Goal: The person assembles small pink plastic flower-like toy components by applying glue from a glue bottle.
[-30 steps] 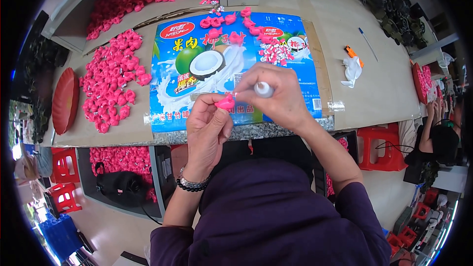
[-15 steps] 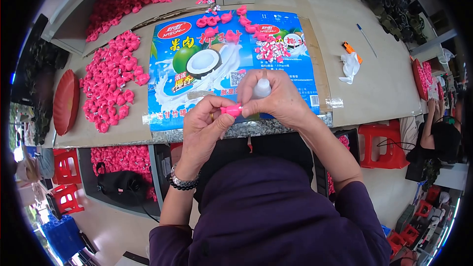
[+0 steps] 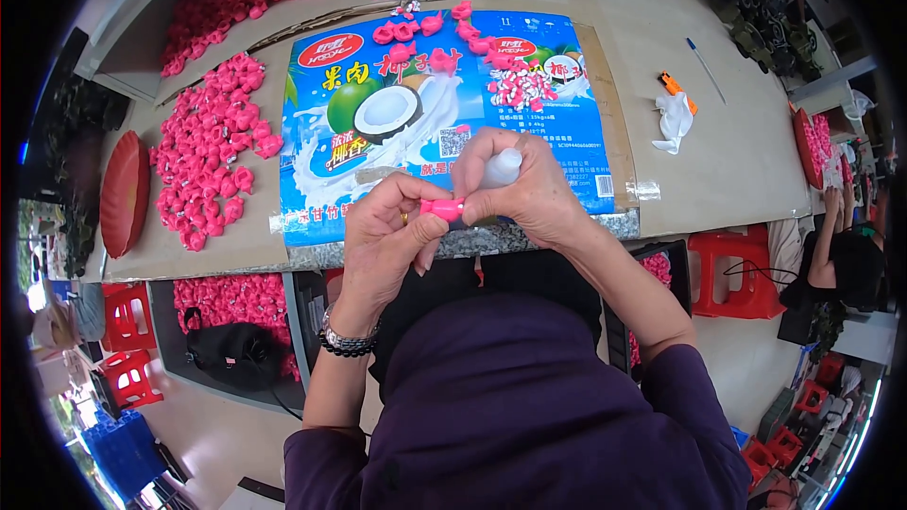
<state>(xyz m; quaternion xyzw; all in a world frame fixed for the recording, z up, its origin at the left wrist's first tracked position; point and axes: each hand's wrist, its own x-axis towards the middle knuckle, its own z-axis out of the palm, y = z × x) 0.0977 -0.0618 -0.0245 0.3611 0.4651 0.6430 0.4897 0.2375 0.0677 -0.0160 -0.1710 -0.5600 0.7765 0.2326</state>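
In front of my body, over the near edge of a blue printed cardboard sheet [image 3: 326, 170], my left hand [image 3: 389, 227] is closed, pinching a small bright pink plastic piece [image 3: 440, 209] between thumb and fingers. My right hand [image 3: 529, 191] carries a small white squeeze bottle [image 3: 504, 168] in its curled fingers. Its thumb and fingertip meet the right end of the pink piece, and whatever small part may be there is hidden. Beyond the hands, a heap of small pink-and-white pieces [image 3: 522, 90] lies on the sheet, with several loose pink pieces [image 3: 432, 25] near its far edge.
At left, a large spread of pink pieces [image 3: 210, 151] lies beside a red shallow tray [image 3: 125, 194]. To the right are an orange-topped tool with white wrapping [image 3: 674, 118] and a pen [image 3: 706, 69]. A red stool [image 3: 732, 274] stands below, and another person [image 3: 841, 250] sits at far right.
Both hands have shifted slightly left, still joined at the pink piece. In my right hand the white bottle has tilted, and its tip no longer shows.
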